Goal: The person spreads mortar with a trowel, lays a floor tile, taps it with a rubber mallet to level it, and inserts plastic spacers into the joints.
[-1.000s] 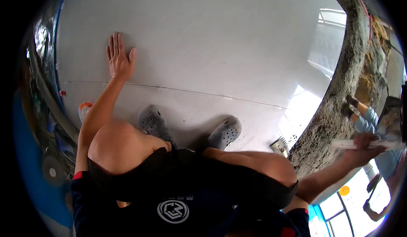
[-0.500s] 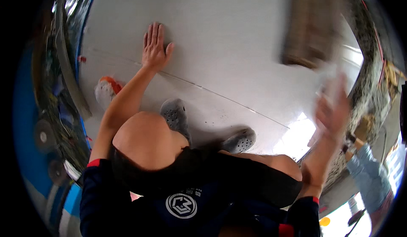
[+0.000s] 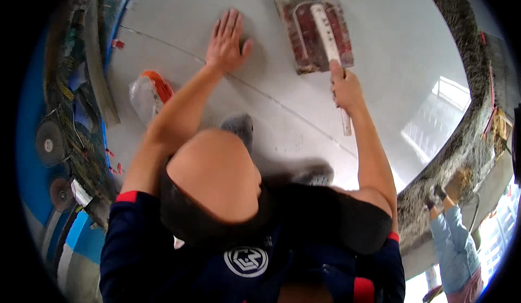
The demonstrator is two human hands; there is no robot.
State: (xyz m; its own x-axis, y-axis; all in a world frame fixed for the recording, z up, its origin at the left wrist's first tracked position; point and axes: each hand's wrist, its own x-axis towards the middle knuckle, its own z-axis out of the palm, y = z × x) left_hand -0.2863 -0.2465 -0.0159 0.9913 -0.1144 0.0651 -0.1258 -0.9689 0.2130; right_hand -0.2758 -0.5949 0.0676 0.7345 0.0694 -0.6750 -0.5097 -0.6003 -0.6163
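My left hand (image 3: pixel 227 43) lies palm down on a large pale grey floor tile (image 3: pixel 391 102), fingers stretched out, just beyond a thin joint line. My right hand (image 3: pixel 346 90) is wrapped around the long whitish handle of a float (image 3: pixel 343 32). Its rectangular board is dark red-brown, with mortar crusted on the edges. The board is beyond my right hand and to the right of my left hand, low over the tile; whether it touches cannot be told. My grey clogs (image 3: pixel 239 128) stand on the near tile between my arms.
An orange and clear plastic bundle (image 3: pixel 152 94) lies beside my left forearm. Small red clips (image 3: pixel 118 44) line the left edge. Rough mortar (image 3: pixel 455 26) borders the tile at right, where another person's legs (image 3: pixel 457 238) show. Discs and tools (image 3: pixel 50 143) lie at far left.
My right hand and the float have swung left from the far right, and the blur on them is gone. My left hand stays flat on the tile while the view has shifted slightly.
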